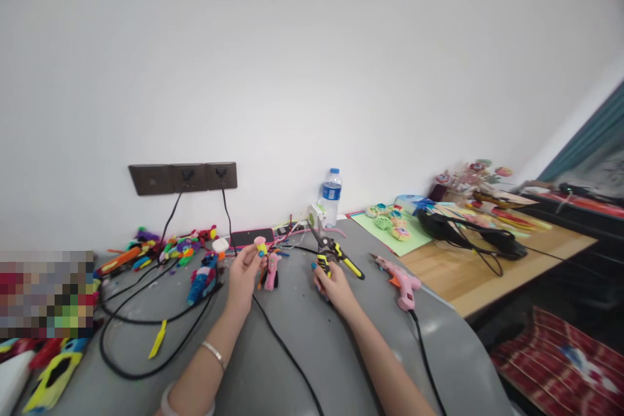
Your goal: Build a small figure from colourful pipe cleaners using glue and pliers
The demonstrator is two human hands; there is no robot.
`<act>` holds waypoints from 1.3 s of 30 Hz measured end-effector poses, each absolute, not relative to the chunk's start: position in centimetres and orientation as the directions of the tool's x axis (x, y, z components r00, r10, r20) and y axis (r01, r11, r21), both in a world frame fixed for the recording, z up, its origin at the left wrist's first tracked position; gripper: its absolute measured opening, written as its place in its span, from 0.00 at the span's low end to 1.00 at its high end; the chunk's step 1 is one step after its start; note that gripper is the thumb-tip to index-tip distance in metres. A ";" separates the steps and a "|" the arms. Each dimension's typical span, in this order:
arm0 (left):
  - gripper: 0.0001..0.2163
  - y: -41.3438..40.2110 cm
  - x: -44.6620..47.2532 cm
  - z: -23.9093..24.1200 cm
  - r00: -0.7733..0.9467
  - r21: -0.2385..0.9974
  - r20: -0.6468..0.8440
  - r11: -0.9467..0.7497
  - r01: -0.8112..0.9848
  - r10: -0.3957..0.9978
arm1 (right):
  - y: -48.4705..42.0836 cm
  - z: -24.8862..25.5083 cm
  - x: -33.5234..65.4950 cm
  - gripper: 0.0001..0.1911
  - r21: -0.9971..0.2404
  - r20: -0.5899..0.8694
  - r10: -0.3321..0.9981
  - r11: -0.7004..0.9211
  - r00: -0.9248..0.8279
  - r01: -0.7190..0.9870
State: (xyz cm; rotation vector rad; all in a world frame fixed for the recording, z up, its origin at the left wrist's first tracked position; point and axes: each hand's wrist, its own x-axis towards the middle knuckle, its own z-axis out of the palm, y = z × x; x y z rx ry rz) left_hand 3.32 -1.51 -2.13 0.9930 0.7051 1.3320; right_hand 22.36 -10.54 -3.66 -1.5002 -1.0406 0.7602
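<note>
My left hand is raised over the grey table, its fingertips pinching a small pink and yellow piece that looks soft. My right hand is closed around one handle of black and yellow pliers. Their handles are spread apart, and the jaws point up and away to the left. Between my hands, just beyond the left fingers, lies a small pink tool. A pink glue gun rests on the table to the right of my right hand.
Colourful fuzzy pipe-cleaner pieces lie at the left among looped black cables. A water bottle stands by the wall. Green paper holds several small crafted pieces, beside a black bag on a wooden table.
</note>
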 end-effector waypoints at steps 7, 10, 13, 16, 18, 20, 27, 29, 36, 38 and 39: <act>0.16 -1.0 3.0 -2.0 0.099 0.906 0.173 -0.119 -0.407 0.980 | -12.0 -3.0 20.9 0.17 -0.945 0.020 0.930 -0.103 0.367 0.310; 0.16 -1.0 3.0 -2.0 0.090 0.912 0.174 -0.126 -0.391 0.981 | -13.4 -2.6 20.7 0.15 -0.938 -0.061 0.953 -0.156 0.295 0.309; 0.16 -1.1 3.0 -2.1 0.089 0.913 0.160 -0.113 -0.391 0.983 | -14.5 -2.1 21.1 0.13 -0.921 -0.185 0.958 -0.247 0.220 0.301; 0.18 -1.1 3.1 -2.1 0.067 0.910 0.142 -0.104 -0.402 0.988 | -15.1 -2.0 21.8 0.12 -0.903 -0.279 0.945 -0.319 0.172 0.289; 0.19 -1.1 3.0 -1.9 0.048 0.912 0.133 -0.103 -0.397 0.990 | -15.2 -2.0 22.2 0.12 -0.902 -0.295 0.941 -0.332 0.169 0.274; 0.19 -1.1 2.8 -1.8 0.035 0.917 0.139 -0.115 -0.381 0.990 | -15.1 -2.0 22.6 0.12 -0.893 -0.314 0.930 -0.357 0.190 0.276; 0.15 -0.8 2.5 -2.5 -0.011 0.935 0.196 -0.191 -0.299 0.980 | -15.2 -1.5 23.5 0.17 -0.476 -0.013 0.913 -0.364 0.408 0.800; 0.15 -0.6 2.5 -2.6 -0.022 0.930 0.187 -0.184 -0.319 0.982 | -15.0 -1.6 23.7 0.17 -0.379 0.060 0.911 -0.357 0.407 0.854; 0.16 0.8 0.1 -0.9 -0.155 0.841 0.116 -0.180 -0.510 0.981 | -13.5 -2.1 24.2 0.22 -0.390 0.064 0.928 -0.314 0.366 0.866; 0.16 1.1 -0.6 -0.5 -0.200 0.804 0.088 -0.188 -0.565 0.976 | -13.1 -2.0 24.5 0.23 -0.410 0.047 0.940 -0.291 0.339 0.864; 0.16 1.2 -0.9 -0.4 -0.213 0.796 0.082 -0.193 -0.574 0.974 | -13.0 -1.9 24.6 0.24 -0.419 0.038 0.945 -0.280 0.325 0.863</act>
